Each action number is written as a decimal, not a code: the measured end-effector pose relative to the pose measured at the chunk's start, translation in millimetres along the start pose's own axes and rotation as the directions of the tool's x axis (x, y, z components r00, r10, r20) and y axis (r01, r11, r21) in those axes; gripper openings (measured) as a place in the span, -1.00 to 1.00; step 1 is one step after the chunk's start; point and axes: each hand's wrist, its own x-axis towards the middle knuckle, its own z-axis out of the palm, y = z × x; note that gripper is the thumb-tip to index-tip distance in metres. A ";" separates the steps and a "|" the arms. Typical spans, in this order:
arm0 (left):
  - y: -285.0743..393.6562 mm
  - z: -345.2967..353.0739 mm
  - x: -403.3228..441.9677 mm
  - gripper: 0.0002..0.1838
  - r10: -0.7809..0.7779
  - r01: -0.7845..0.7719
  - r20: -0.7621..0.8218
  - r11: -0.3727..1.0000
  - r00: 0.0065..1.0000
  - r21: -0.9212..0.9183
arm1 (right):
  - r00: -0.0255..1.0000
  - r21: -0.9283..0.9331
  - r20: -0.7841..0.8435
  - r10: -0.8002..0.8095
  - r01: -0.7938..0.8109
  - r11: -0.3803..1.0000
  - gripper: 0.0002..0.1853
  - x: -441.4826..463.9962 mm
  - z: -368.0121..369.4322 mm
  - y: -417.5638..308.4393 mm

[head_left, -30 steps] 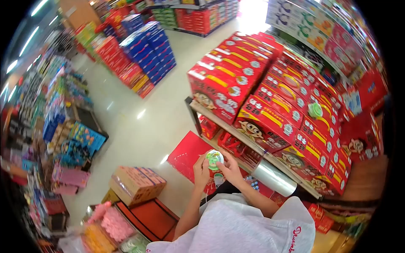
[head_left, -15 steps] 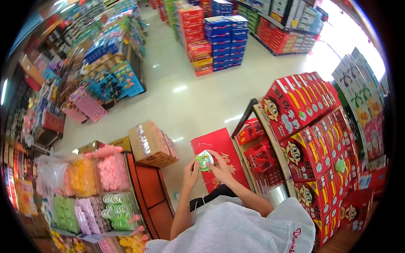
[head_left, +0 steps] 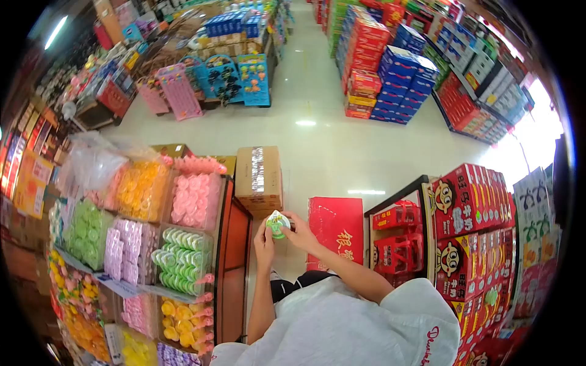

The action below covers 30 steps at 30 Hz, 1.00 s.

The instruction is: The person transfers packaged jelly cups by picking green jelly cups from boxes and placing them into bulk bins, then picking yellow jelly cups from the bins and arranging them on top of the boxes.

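A small green-and-white snack cup (head_left: 278, 224) with a printed lid is held in front of my body. My left hand (head_left: 264, 245) grips its left side, fingers wrapped around the edge. On the other side, my right hand (head_left: 300, 232) pinches the rim with thumb and fingers. The cup's underside is mostly hidden by the hands. To the left, a clear bin (head_left: 181, 259) holds rows of similar-looking green-and-white cups.
The display rack (head_left: 235, 268) with bins of pink, orange, purple and yellow packs stands at my left. A cardboard carton (head_left: 259, 177) sits beyond it. A red box (head_left: 334, 229) lies on the floor ahead. Red milk cartons (head_left: 467, 207) are stacked at right.
My view has swung left, so the rack and bins show more fully. Both hands still hold the cup, which now appears slightly further left and tilted, its lid more edge-up.
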 end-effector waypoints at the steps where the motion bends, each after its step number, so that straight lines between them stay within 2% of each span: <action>1: 0.4 -10.4 3.8 -0.63 0.005 -0.005 -0.028 1.000 1.000 -0.009 | 0.999 -0.013 0.027 -0.021 0.021 1.000 -0.53 11.6 9.6 6.6; 3: 2.0 -32.0 9.4 -0.63 -0.020 0.022 -0.123 1.000 0.992 0.010 | 0.996 -0.043 0.072 -0.045 0.048 0.998 -0.57 29.8 32.6 14.9; 4: 5.8 -40.7 12.8 -0.64 0.051 -0.035 -0.193 0.996 0.980 0.087 | 0.996 -0.106 0.086 -0.035 0.044 0.993 -0.58 38.8 43.8 14.5; 5: 4.7 -52.7 14.5 -0.64 0.055 -0.038 -0.218 0.996 0.974 0.081 | 0.995 -0.168 0.096 -0.029 0.045 0.985 -0.59 48.2 55.9 13.9; 7: -3.6 -80.6 19.7 -0.65 0.040 0.021 -0.335 0.984 0.942 0.177 | 0.989 -0.238 0.132 -0.064 0.095 0.967 -0.60 62.3 82.0 13.7; 8: -7.9 -94.0 22.2 -0.65 0.043 0.020 -0.354 0.985 0.934 0.172 | 0.984 -0.298 0.146 -0.101 0.141 0.944 -0.60 69.0 95.1 13.9; 13: -9.3 -153.8 25.0 -0.68 0.100 0.021 -0.487 0.971 0.868 0.237 | 0.954 -0.363 0.267 -0.134 0.229 0.903 -0.57 96.7 159.9 21.7; 15: -14.1 -178.1 22.3 -0.66 0.283 0.002 -0.481 0.861 0.830 0.509 | 0.939 -0.406 0.316 -0.135 0.263 0.875 -0.58 107.7 185.1 31.4; 16: -8.2 -188.2 18.9 -0.64 0.097 0.155 -0.498 0.885 0.861 0.440 | 0.935 -0.436 0.346 -0.084 0.239 0.867 -0.60 112.4 196.6 31.9; 19: -17.7 -212.9 13.0 -0.61 0.007 0.231 -0.575 0.912 0.818 0.340 | 0.910 -0.511 0.405 -0.082 0.300 0.806 -0.63 128.4 229.2 53.7; 20: -23.0 -221.2 9.5 -0.60 0.120 0.227 -0.587 0.846 0.801 0.482 | 0.904 -0.513 0.423 -0.069 0.301 0.804 -0.63 130.4 236.1 59.6; 23: -58.9 -244.6 0.9 -0.59 0.068 0.287 -0.649 0.859 0.758 0.425 | 0.868 -0.543 0.496 -0.003 0.313 0.780 -0.68 138.9 261.4 62.6; 25: -45.0 -250.8 -10.7 -0.55 -0.011 0.325 -0.652 0.873 0.758 0.363 | 0.836 -0.531 0.539 -0.097 0.428 0.731 -0.71 135.1 280.9 81.2; 27: -49.2 -260.0 -17.4 -0.49 -0.030 0.375 -0.694 0.857 0.719 0.352 | 0.844 -0.546 0.533 -0.056 0.394 0.740 -0.72 129.7 298.9 90.2; 29: -58.0 -272.1 -24.4 -0.43 -0.101 0.399 -0.702 0.875 0.705 0.275 | 0.789 -0.452 0.558 -0.259 0.550 0.702 -0.76 128.7 316.6 98.7; 30: -54.1 -274.4 -26.1 -0.41 -0.096 0.405 -0.744 0.880 0.662 0.247 | 0.785 -0.450 0.570 -0.245 0.547 0.706 -0.76 126.0 325.2 101.1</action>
